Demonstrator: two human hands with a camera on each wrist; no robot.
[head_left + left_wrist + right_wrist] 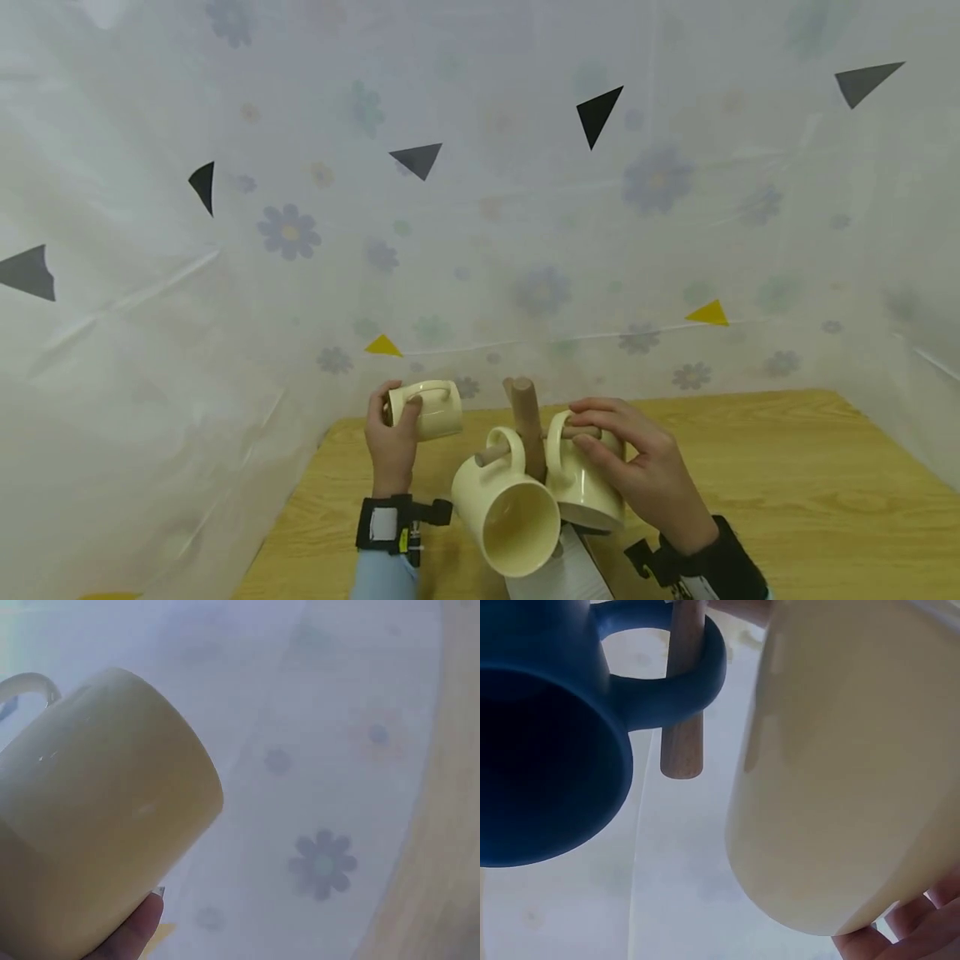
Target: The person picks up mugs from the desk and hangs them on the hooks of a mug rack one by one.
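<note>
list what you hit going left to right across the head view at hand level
left hand gripping a mug → hanging mug on a peg → wooden post → mug under the right hand

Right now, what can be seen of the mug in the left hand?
The mug is pale cream, glossy like glazed ceramic, with a loop handle. It lies on its side in the air above the wooden table's back left corner, gripped by the left hand, apart from the mug rack. A fingertip shows under its body in the wrist view.
</note>
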